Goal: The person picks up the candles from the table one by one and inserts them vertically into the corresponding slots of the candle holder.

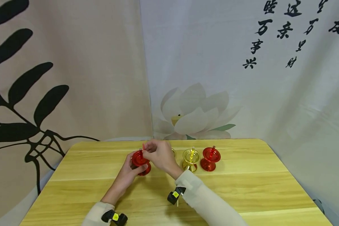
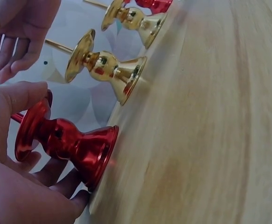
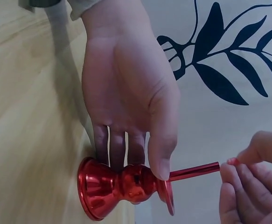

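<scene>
A shiny red metal candlestick (image 1: 139,159) stands at the left of the row, with a round dish, a bulbous waist and a flared foot. My left hand (image 1: 126,175) grips it, thumb over the dish and the other fingers around the waist in the right wrist view. From the dish rises a thin red stem (image 3: 196,171). Just past the stem's tip, my right hand (image 1: 162,157) pinches a small red piece (image 3: 233,161) between thumb and fingers. Most of that piece is hidden by the fingertips.
To the right stand a gold candlestick (image 2: 105,70), partly hidden behind my right hand in the head view, a second gold candlestick (image 1: 191,157) and another red candlestick (image 1: 210,158). The wooden table (image 1: 243,188) ends at a printed curtain (image 1: 101,78).
</scene>
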The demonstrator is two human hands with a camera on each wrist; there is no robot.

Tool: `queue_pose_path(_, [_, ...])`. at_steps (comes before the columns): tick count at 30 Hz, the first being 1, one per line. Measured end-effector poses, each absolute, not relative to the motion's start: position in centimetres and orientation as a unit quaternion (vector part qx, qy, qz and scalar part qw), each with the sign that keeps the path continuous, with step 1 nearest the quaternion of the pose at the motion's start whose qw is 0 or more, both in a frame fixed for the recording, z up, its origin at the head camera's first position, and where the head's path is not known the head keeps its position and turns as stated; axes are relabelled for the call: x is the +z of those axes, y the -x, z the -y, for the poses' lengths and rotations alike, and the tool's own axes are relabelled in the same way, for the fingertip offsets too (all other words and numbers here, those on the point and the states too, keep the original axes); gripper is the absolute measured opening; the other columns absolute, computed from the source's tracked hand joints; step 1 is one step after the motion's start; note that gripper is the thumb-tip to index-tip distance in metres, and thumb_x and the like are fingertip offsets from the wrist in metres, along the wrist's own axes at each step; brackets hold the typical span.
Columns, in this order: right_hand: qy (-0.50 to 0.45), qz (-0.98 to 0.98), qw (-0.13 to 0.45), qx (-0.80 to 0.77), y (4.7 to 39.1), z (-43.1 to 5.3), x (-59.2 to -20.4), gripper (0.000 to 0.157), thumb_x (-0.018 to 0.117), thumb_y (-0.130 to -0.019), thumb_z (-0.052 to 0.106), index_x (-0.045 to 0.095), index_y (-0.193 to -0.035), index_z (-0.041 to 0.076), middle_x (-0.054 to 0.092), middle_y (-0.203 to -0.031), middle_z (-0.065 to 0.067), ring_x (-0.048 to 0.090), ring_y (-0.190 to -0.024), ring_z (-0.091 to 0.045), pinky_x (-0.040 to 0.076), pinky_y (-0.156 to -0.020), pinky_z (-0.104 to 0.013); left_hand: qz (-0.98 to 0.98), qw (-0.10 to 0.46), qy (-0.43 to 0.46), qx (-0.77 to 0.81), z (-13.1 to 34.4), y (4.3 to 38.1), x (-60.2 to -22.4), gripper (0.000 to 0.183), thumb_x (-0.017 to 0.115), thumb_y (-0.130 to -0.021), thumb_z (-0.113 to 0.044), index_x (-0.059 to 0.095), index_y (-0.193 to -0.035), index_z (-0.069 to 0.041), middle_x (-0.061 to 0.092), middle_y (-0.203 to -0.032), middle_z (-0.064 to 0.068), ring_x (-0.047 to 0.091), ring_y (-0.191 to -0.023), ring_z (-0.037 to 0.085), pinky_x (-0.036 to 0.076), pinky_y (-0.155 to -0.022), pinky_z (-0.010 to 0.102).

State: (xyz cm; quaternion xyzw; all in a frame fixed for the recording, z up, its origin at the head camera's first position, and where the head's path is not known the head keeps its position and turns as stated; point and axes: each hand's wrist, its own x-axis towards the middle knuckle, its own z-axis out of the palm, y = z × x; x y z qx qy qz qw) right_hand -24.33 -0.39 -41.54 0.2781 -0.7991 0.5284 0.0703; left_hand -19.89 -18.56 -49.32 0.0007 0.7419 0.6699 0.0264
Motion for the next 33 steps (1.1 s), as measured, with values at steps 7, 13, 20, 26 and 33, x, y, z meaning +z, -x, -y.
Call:
queue_pose_path(7, [-0.291, 0.79, 0.095, 0.531, 25.3, 1.0, -41.5, 0.004, 0.078, -0.098, 0.005, 0.081, -0.098, 0.002, 0.083, -0.098, -0.008, 0.078, -0.084, -0.011, 0.062, -0.074, -0.021, -0.745, 0.025, 0.004, 0.667, 18.7, 19.9, -49.4, 0.081, 0.078, -0.104, -0.016, 0.029, -0.167, -0.008, 0.05, -0.162, 0.024, 0.048, -0.15, 0.044, 0.045, -0.116, 0.053])
queue_pose_path(13, [-0.303, 0.795, 0.111, 0.514, 25.6, 1.3, -41.7, 0.005, 0.077, -0.102, 0.005, 0.082, -0.103, 0.003, 0.083, -0.1, -0.008, 0.08, -0.089, -0.015, 0.061, -0.077, -0.021, -0.745, 0.026, 0.002, 0.667, 18.7, 19.9, -49.5, 0.081, 0.077, -0.104, -0.016, 0.027, -0.168, -0.007, 0.048, -0.163, 0.025, 0.046, -0.152, 0.044, 0.043, -0.118, 0.055])
queue_pose_path(20, [-0.32, 0.799, 0.131, 0.493, 26.0, 1.6, -42.1, 0.005, 0.077, -0.104, 0.005, 0.081, -0.105, 0.002, 0.083, -0.101, -0.009, 0.079, -0.091, -0.019, 0.06, -0.078, -0.022, -0.744, 0.026, 0.005, 0.668, 18.7, 20.0, -49.7, 0.08, 0.077, -0.104, -0.019, 0.029, -0.168, -0.008, 0.049, -0.163, 0.023, 0.047, -0.151, 0.042, 0.043, -0.118, 0.054])
queue_pose_path(26, [-0.327, 0.802, 0.14, 0.479, 26.0, 1.8, -42.4, 0.007, 0.075, -0.105, 0.006, 0.081, -0.107, 0.001, 0.082, -0.101, -0.009, 0.078, -0.089, -0.021, 0.061, -0.077, -0.024, -0.745, 0.028, 0.005, 0.666, 18.7, 20.0, -49.7, 0.08, 0.077, -0.105, -0.019, 0.029, -0.168, -0.008, 0.048, -0.164, 0.023, 0.046, -0.152, 0.043, 0.042, -0.119, 0.055])
queue_pose_path(33, [-0.332, 0.805, 0.147, 0.469, 26.0, 1.9, -42.6, 0.008, 0.075, -0.105, 0.006, 0.08, -0.108, 0.0, 0.082, -0.102, -0.011, 0.078, -0.09, -0.021, 0.061, -0.078, -0.025, -0.744, 0.028, 0.003, 0.668, 18.7, 20.0, -49.7, 0.079, 0.076, -0.105, -0.018, 0.028, -0.168, -0.008, 0.048, -0.163, 0.024, 0.046, -0.152, 0.044, 0.043, -0.118, 0.054])
